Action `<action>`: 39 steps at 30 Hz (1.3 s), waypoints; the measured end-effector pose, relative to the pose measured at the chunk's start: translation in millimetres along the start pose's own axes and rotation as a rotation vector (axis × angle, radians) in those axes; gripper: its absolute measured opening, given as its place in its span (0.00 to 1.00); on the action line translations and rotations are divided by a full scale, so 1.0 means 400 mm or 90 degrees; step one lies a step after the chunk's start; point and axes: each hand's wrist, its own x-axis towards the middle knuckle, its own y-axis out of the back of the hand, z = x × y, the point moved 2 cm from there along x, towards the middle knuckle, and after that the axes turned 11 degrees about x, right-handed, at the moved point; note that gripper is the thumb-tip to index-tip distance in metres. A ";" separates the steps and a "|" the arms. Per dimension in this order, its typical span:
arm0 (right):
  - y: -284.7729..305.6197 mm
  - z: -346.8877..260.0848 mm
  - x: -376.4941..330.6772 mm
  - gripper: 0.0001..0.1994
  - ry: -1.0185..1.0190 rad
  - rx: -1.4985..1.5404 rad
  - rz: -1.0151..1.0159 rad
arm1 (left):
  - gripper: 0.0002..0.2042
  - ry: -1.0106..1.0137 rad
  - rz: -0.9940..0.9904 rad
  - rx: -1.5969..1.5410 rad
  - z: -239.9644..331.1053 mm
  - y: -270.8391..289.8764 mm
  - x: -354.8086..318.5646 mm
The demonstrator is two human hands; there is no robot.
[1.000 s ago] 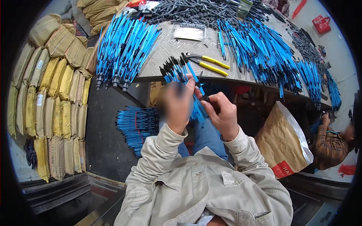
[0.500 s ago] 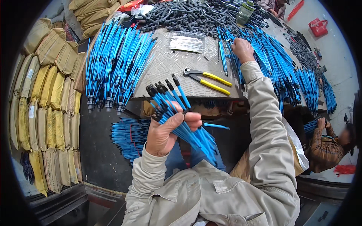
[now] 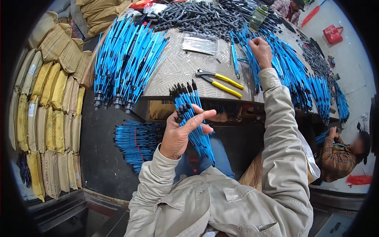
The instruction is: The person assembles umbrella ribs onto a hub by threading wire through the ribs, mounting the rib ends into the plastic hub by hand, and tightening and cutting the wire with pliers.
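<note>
In front of my lap, my left hand (image 3: 178, 136) is closed round a bundle of thin blue tubes with black end fittings (image 3: 195, 128). Its thumb lies over the bundle, while a finger points out to the right. The fittings are gathered at the upper end, toward the table edge. My right hand (image 3: 260, 51) reaches over the table with its fingers curled, above the left side of a large pile of blue tubes (image 3: 286, 65). What its fingertips hold, if anything, is hidden. Yellow-handled pincers (image 3: 221, 82) lie near the table's front edge, between the two hands.
Another pile of blue tubes (image 3: 126, 63) overhangs the table's left front edge. Black fittings (image 3: 197, 19) are heaped at the back, behind a clear bag of white strips (image 3: 199, 43). Below stands a tied stack of tubes (image 3: 136, 144). A co-worker (image 3: 339, 156) is at right.
The bundle in my left hand is now more upright, and the tube that stuck out to its right no longer does. My right hand remains over the pile, its fist turned slightly.
</note>
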 end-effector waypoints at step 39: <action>0.176 -0.308 -0.615 0.08 0.329 0.163 -0.142 | 0.05 -0.364 0.340 0.255 -0.069 -0.141 0.003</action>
